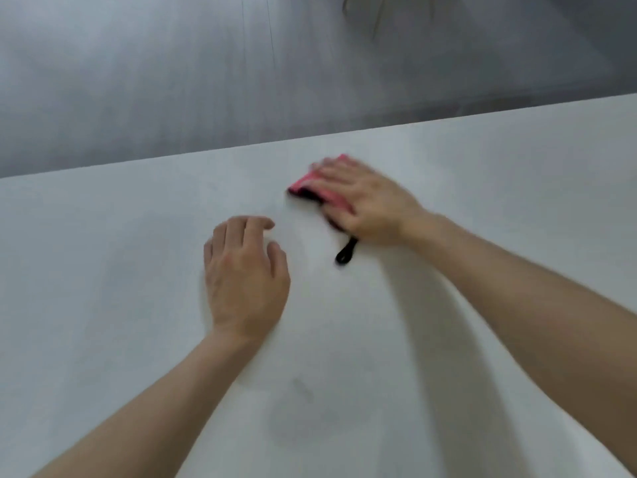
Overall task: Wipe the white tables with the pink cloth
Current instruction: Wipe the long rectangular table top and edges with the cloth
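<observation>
The white table (120, 270) fills the lower part of the head view. A folded pink cloth (305, 182) lies on it right of centre, with a black loop (345, 254) trailing from under its near edge. My right hand (365, 201) presses flat on the cloth with straight fingers and covers most of it; the hand is blurred. My left hand (244, 274) rests on the bare table top to the left of the cloth, fingers loosely bent, holding nothing.
The table's far edge (310, 139) runs across the view, rising to the right. Beyond it lies a grey floor (172, 81). A pale chair or table leg (377, 19) shows at the top right. A faint grey smudge (300, 391) marks the table near me.
</observation>
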`<state>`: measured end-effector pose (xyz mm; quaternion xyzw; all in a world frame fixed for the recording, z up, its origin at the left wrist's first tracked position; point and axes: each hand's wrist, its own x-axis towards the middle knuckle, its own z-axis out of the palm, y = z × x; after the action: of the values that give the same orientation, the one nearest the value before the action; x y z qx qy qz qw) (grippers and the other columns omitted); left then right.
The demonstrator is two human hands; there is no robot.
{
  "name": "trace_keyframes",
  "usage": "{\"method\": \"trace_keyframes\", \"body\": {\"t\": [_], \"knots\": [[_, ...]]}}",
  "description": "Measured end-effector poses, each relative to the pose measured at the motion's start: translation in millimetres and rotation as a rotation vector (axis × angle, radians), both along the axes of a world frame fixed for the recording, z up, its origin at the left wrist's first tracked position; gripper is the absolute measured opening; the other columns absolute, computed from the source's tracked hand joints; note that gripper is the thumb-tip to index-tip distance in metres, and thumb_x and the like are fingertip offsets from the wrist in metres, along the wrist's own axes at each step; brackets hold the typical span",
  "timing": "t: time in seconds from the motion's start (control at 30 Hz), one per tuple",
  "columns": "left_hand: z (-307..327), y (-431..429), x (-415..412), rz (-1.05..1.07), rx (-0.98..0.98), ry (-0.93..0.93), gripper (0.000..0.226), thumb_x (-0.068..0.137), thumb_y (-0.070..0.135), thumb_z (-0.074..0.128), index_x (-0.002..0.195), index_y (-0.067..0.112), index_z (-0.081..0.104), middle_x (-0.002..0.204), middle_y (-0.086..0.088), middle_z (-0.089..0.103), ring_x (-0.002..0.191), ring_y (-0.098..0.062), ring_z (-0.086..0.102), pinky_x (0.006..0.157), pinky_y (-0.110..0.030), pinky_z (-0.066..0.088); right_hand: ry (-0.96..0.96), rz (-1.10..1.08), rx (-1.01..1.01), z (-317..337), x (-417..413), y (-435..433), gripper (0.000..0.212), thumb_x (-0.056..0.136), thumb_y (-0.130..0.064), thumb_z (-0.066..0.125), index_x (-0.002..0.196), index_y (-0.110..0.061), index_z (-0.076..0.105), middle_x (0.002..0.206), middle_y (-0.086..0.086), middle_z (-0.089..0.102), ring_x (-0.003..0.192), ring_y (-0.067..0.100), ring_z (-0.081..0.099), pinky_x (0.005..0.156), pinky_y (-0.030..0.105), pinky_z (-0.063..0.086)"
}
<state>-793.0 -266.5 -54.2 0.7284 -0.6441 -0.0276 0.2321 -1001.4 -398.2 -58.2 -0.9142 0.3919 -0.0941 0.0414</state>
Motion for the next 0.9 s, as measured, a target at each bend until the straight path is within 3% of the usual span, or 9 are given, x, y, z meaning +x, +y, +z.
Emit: {"method": "trace_keyframes", "body": {"t": [0.13,0.2,0.27,0.33,0.5,0.57,0.73,0.8,0.9], "knots": [[-11,43,18,-0.097,0.04,-0.098,0.043,0.103,0.033,0.052,0.139,0.014,0.066,0.143,-0.007,0.062,0.138,-0.034,0.053,0.12,-0.05,0.038,-0.022,-1.0,0.031,-1,-18,-33,0.07,0.101,-0.047,0.029,0.162,-0.017,0.045,0.169,0.019,0.039,0.158,0.038,0.03,0.135,0.051,0.009],[-18,45,18,-0.109,0.045,-0.128,0.046,0.104,0.033,0.052,0.142,0.011,0.064,0.148,-0.009,0.06,0.143,-0.035,0.05,0.123,-0.052,0.036,-0.009,-0.835,0.054,-4,54,-21,0.071,0.103,-0.049,0.032,0.165,-0.017,0.04,0.173,0.02,0.032,0.162,0.036,0.024,0.135,0.05,0.003],[-18,44,17,-0.114,0.055,-0.147,0.047,0.104,0.034,0.051,0.143,0.011,0.064,0.15,-0.01,0.06,0.145,-0.035,0.049,0.124,-0.052,0.034,0.007,-0.222,0.07,-4,94,1,0.069,0.102,-0.054,0.033,0.162,-0.024,0.047,0.17,0.011,0.041,0.16,0.031,0.033,0.136,0.044,0.007],[-17,45,18,-0.114,0.055,-0.152,0.048,0.105,0.035,0.05,0.145,0.011,0.063,0.152,-0.009,0.059,0.146,-0.034,0.048,0.124,-0.052,0.033,0.046,0.057,0.032,-1,65,-8,0.064,0.104,-0.053,0.037,0.161,-0.027,0.049,0.171,0.005,0.042,0.16,0.024,0.034,0.135,0.035,0.006],[-17,44,15,-0.108,0.038,-0.169,0.047,0.103,0.033,0.051,0.143,0.011,0.063,0.149,-0.01,0.06,0.144,-0.036,0.049,0.124,-0.052,0.034,0.023,-1.011,0.064,-2,-46,-42,0.069,0.104,-0.049,0.029,0.166,-0.018,0.039,0.175,0.016,0.031,0.163,0.032,0.022,0.135,0.049,0.005],[-18,44,16,-0.11,0.031,-0.173,0.046,0.103,0.032,0.051,0.142,0.01,0.064,0.148,-0.011,0.06,0.143,-0.036,0.049,0.123,-0.053,0.034,-0.007,-1.019,0.008,-10,15,-27,0.067,0.107,-0.045,0.033,0.167,-0.016,0.037,0.173,0.02,0.032,0.163,0.037,0.023,0.135,0.053,0.003],[-16,43,18,-0.116,0.006,-0.125,0.031,0.101,0.03,0.054,0.123,0.011,0.065,0.143,-0.009,0.063,0.141,-0.035,0.052,0.121,-0.051,0.037,0.029,0.161,0.01,-4,83,32,0.053,0.108,-0.042,0.044,0.159,-0.028,0.053,0.167,0.002,0.048,0.158,0.024,0.037,0.135,0.039,0.01],[-17,44,18,-0.116,0.001,-0.127,0.027,0.101,0.03,0.054,0.117,0.01,0.063,0.141,-0.01,0.063,0.139,-0.037,0.052,0.121,-0.052,0.036,-0.028,0.015,-0.02,-5,12,8,0.055,0.104,-0.037,0.045,0.157,-0.026,0.055,0.161,-0.001,0.055,0.154,0.025,0.043,0.133,0.042,0.019],[-18,43,17,-0.109,0.007,-0.123,0.029,0.1,0.03,0.053,0.119,0.01,0.062,0.14,-0.01,0.062,0.138,-0.037,0.051,0.121,-0.053,0.036,-0.023,-0.834,0.07,3,-85,-11,0.074,0.101,-0.049,0.027,0.165,-0.014,0.04,0.174,0.012,0.035,0.162,0.031,0.026,0.135,0.048,0.009]]}}
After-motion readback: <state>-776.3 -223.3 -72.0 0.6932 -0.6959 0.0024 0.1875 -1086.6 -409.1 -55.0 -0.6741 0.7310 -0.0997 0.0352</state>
